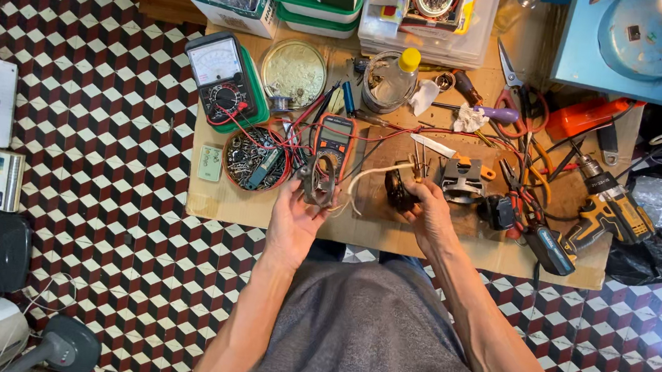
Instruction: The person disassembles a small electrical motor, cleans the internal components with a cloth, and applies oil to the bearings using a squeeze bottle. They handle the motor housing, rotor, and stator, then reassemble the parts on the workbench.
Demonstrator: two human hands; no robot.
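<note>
Head view: left hand [294,215] fingers grip a metal ring [320,182].

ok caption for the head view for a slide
Seated at a cluttered workbench, left hand holds a metal motor part, right hand a dark round part.

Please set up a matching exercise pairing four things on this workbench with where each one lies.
Things:
1. analog meter
2. cordless drill
3. round tin of small parts
4. scissors

Places:
A. right end of the bench
B. just above the left hand
C. far left, on a green base
D. towards the back, right of the yellow-capped bottle

Pairs: 1-C, 2-A, 3-B, 4-D
</note>
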